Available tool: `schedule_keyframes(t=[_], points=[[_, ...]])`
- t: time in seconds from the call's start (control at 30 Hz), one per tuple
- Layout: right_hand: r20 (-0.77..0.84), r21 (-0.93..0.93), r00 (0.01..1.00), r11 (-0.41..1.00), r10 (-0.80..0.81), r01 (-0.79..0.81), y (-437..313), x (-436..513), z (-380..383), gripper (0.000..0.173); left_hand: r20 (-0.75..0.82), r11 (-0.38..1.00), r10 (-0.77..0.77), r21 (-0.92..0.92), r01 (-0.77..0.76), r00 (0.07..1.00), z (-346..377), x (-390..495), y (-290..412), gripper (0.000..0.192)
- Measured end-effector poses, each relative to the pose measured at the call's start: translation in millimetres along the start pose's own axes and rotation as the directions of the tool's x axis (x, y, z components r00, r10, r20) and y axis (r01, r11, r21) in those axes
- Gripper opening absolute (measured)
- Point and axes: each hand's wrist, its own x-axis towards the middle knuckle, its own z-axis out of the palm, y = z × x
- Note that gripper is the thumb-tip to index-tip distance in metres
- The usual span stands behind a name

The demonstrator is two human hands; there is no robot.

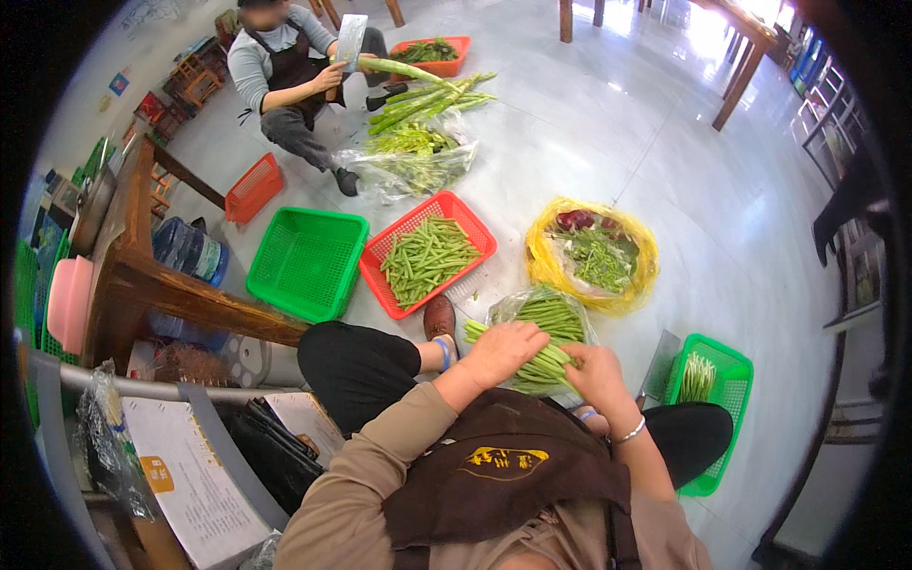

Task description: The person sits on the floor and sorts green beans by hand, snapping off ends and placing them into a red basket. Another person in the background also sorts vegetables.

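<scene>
My left hand (pixel 507 349) closes over a bundle of long green beans (pixel 543 365) in front of my apron. At the other end of the bundle, the fingers of my right hand (pixel 597 376) pinch the beans. Beneath and just beyond the hands, a clear plastic bag (pixel 493 308) lies open on the floor with more whole green beans (pixel 552 313) in it. Cut bean pieces (pixel 431 260) fill part of a red plastic basket (pixel 474 217) beyond my left foot.
A green basket (pixel 303 260) stands left of the red one. Vegetable scraps sit in a yellow bag (pixel 645 260). On my right are a cleaver (pixel 661 360) and a green basket (pixel 737 370) with trimmed stalks (pixel 698 377). Opposite, a person (pixel 285 71) holds a cleaver (pixel 351 41) near long stalks (pixel 427 103).
</scene>
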Motion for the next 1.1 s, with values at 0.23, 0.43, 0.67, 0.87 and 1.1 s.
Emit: schedule_keyframes(t=[0.23, 0.43, 0.67, 0.87, 1.1], points=[[-0.167, 0.294, 0.980, 0.943, -0.108, 0.154, 17, 3, 8, 0.013, 0.028, 0.985, -0.094, -0.142, 0.097, 0.995, 2, 2, 2, 0.035], [0.168, 0.985, 0.981, 0.014, 0.095, -0.170, 8, -2, 16, 0.004, -0.043, 0.859, -0.261, -0.466, 0.212, 0.964, 7, 3, 2, 0.048], [0.140, 0.831, 0.987, 0.550, -0.073, -0.077, 34, -4, 18, 0.008, -0.029, 0.938, -0.175, -0.310, 0.157, 0.984, 17, 6, -1, 0.043], [0.016, 0.093, 0.986, 0.982, -0.165, 0.163, 19, -7, 12, 0.011, 0.103, 0.986, -0.142, -0.071, 0.150, 0.984, 13, 0, -7, 0.032], [0.067, 0.427, 0.969, 0.884, -0.238, 0.188, 18, -11, 17, 0.021, 0.110, 0.929, -0.154, -0.323, 0.182, 0.982, 17, -5, -11, 0.039]])
